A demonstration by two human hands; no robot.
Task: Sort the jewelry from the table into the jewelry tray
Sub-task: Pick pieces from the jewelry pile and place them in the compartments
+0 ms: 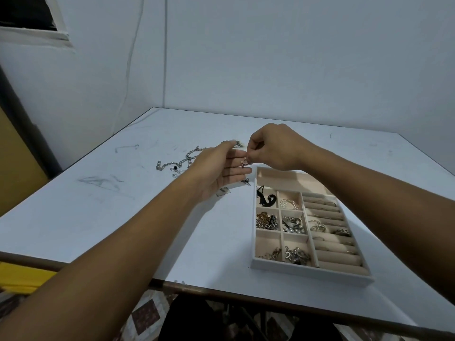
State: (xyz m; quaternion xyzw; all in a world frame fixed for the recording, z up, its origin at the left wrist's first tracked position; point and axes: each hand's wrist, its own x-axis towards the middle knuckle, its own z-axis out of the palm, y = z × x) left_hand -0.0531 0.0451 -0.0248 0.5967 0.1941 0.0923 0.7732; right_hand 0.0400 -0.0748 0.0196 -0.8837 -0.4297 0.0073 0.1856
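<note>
Head view: right hand (273,148) pinches a ring (243,162) over the flat, released left hand (216,172); tray (312,271) just below.

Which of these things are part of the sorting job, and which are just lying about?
Part of the job:
- jewelry tray
- small ring pinched by the right hand over the open left hand
- silver chain on the table

Just there:
- yellow object beyond the table's near edge
- window
</note>
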